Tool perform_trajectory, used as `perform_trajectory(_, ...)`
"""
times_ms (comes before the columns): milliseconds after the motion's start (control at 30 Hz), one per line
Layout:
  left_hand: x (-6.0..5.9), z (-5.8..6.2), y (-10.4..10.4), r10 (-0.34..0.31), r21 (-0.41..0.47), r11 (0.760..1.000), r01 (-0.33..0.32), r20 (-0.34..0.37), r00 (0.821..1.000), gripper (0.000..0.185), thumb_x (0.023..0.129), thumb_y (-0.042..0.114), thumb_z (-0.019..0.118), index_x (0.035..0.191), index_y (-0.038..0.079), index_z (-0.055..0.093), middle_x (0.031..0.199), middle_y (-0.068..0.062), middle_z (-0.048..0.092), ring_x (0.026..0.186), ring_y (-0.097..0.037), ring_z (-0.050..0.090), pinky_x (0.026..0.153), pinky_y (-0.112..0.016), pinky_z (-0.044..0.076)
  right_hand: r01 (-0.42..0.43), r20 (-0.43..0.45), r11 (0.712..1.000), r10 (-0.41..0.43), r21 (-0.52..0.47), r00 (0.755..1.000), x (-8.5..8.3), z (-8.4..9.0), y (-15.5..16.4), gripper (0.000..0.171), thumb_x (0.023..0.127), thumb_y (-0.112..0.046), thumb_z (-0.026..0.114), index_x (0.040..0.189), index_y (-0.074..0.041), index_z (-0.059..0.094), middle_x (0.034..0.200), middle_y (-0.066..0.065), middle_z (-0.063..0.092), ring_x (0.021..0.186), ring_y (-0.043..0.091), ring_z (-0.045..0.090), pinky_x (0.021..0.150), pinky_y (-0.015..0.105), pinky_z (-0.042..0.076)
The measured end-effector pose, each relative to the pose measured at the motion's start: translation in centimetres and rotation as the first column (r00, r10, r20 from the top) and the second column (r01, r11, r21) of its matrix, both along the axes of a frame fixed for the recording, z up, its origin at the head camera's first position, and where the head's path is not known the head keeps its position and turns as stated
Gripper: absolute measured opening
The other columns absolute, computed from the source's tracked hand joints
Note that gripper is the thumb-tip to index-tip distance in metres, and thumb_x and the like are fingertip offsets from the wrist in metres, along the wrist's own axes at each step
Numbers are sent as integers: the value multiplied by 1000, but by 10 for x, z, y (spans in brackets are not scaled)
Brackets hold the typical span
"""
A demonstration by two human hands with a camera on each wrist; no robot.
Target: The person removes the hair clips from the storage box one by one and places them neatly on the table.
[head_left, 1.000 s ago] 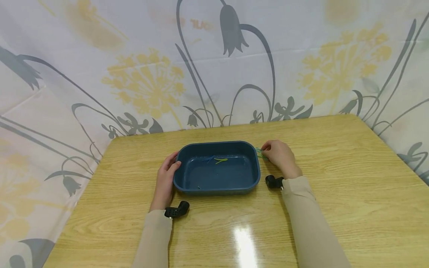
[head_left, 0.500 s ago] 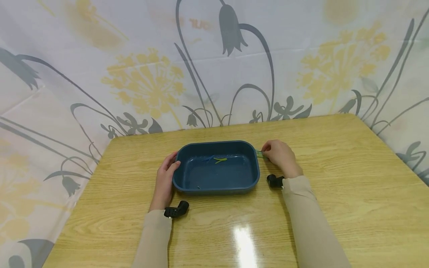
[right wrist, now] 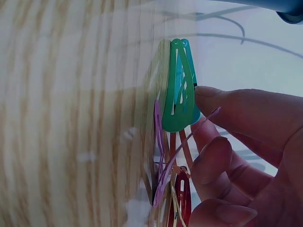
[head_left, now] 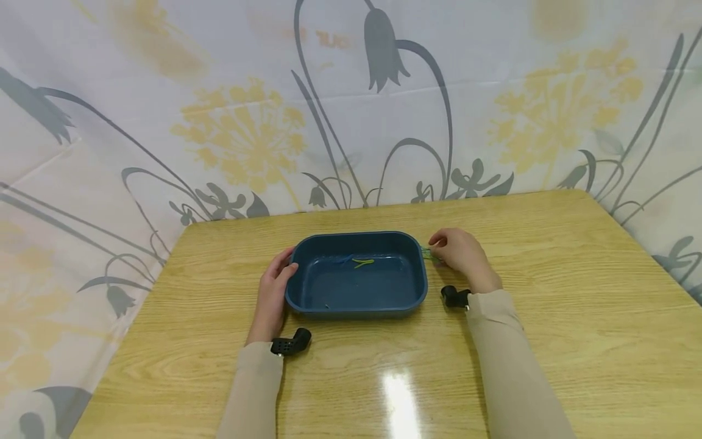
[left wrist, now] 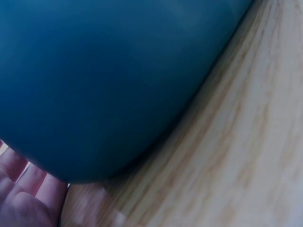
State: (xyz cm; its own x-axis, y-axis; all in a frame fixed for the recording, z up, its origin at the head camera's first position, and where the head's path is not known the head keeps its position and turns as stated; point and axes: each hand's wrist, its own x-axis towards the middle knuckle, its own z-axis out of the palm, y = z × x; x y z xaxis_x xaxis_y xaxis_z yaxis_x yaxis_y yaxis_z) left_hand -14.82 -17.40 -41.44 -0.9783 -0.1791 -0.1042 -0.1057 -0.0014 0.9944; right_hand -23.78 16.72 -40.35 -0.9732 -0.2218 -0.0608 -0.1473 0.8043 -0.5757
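A dark blue plastic basin (head_left: 356, 312) stands on the table. My left hand (head_left: 272, 289) grips its left end, thumb over the rim and fingers along the outer wall, seen close up in the left wrist view. Inside lie a yellow-green snap hair clip (head_left: 363, 263) and a blue one (head_left: 344, 259). My right hand (head_left: 460, 251) is just beyond the basin's right end. In the right wrist view its thumb and finger pinch at the edge of a teal hair clip (right wrist: 195, 113), overlapped by a green hair clip (right wrist: 177, 120). Purple (right wrist: 158, 127) and red hair clips (right wrist: 182, 189) are beside them.
The wood-grain table (head_left: 351, 378) reaches back to a hanging cloth (head_left: 329, 122) printed with grey and yellow flowers. A black wrist camera (head_left: 290, 342) sits on the left wrist, and another camera (head_left: 455, 297) on the right. A tiny dark bit (head_left: 327, 306) lies inside the basin near its front.
My right hand has shifted very slightly right, with a wider gap between thumb and index finger. The left hand and the basin keep their place; the head view has moved a little.
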Motion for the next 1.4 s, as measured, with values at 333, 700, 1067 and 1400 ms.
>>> perform_trajectory(333,-4,-7,-2,0,4,1000,0,-10,1000,38,95,21,50,133,19,48,136,-1,46,124,-16,41,106,-35,30,28,7,999,-28,-18,1000,0,3,4,27,90,-17,54,113,-5,62,100,15,61,80,24,59,78,42,44)
perform_trajectory(700,-12,-25,-7,12,-9,1000,-12,-36,999,36,94,27,51,130,26,50,134,5,48,123,-12,42,105,-34,31,15,-25,992,-18,-123,1000,-2,9,5,31,94,-28,49,115,-8,61,110,11,61,92,26,55,83,43,42)
perform_trajectory(1067,-10,-24,-8,13,-7,1000,-14,-31,999,37,93,28,52,130,25,50,134,5,47,123,-12,42,105,-35,31,-12,-58,981,0,-196,998,-1,19,1,30,95,-32,47,115,-12,59,103,13,62,81,27,60,75,39,45)
perform_trajectory(1400,-11,-24,-6,11,4,1000,-10,-44,999,37,94,26,52,130,24,50,135,3,47,124,-13,42,105,-36,31,-43,-87,979,26,-201,996,6,32,-4,32,95,-36,46,114,-14,59,101,11,61,86,29,58,76,38,44)
